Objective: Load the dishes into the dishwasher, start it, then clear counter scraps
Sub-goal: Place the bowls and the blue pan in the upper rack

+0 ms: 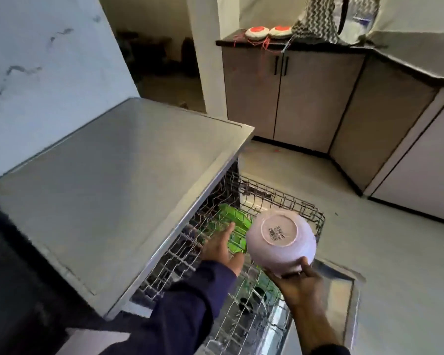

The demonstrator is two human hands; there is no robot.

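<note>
Two hands are seen over the pulled-out rack (280, 201) of the open dishwasher, and they are kept apart, each on a separate job. The right hand (299, 280) is clamped on the rim of a pale pink bowl (281, 239), which is held upside down and tilted, so that its foot ring and a barcode sticker are turned up toward the camera; the thumb is pressed on the outer wall and the fingers are hidden beneath, presumably curled inside the rim. The bowl is held above the wire rack, not yet set on the tines. The left hand (222, 248) is stretched flat with its fingers spread, laid on or just above a green item (237, 226) already lying in the rack; whether it is actually touched cannot be told, since the view is blurred. The bowl is judged to be a rigid, glazed piece, moderately light but breakable, and likely slick if wet, so a knock against the wires is to be avoided. The rim is thought the best place to be gripped, as now, with the smooth rounded wall offering little purchase. The steel counter top (108, 188) beside the machine is bare where seen. Loading is judged only partly done
</note>
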